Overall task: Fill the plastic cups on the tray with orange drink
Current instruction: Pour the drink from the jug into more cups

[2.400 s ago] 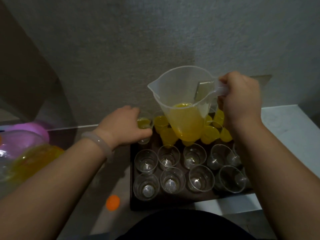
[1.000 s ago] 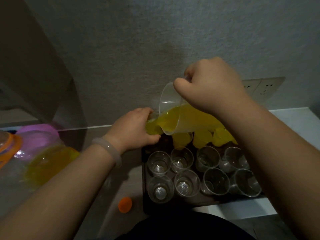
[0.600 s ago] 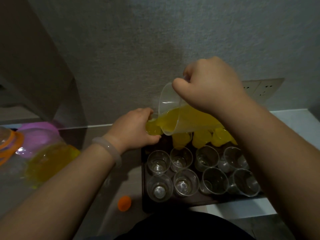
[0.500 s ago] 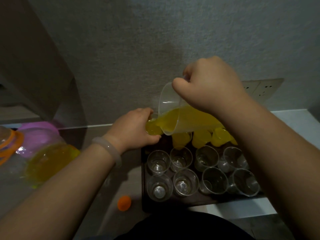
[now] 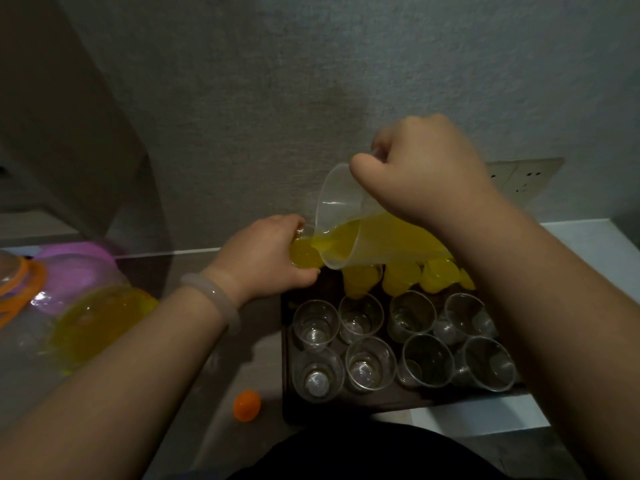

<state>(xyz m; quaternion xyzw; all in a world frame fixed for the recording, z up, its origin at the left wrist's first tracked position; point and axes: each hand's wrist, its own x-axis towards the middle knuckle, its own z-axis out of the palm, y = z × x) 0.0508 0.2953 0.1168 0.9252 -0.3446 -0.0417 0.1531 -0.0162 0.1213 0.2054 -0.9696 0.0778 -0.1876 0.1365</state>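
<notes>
My right hand [image 5: 426, 174] grips the handle of a clear plastic jug [image 5: 346, 233] tilted to the left, with orange drink at its spout. My left hand [image 5: 266, 254] holds a plastic cup [image 5: 304, 252] at the tray's far left corner, and the cup is nearly full of orange drink under the spout. A dark tray [image 5: 287, 403] carries several filled cups [image 5: 398, 278] in the back row and several empty clear cups [image 5: 367, 363] in the two front rows.
An orange bottle cap [image 5: 246, 406] lies on the counter left of the tray. Further left are a bottle with orange drink [image 5: 93, 320], a purple lid [image 5: 74, 268] and an orange ring [image 5: 24, 285]. The wall with a socket [image 5: 523, 174] stands close behind.
The jug went from upright to tilted over the cup in my left hand, and that cup has filled with orange drink. In the last half second almost nothing moved.
</notes>
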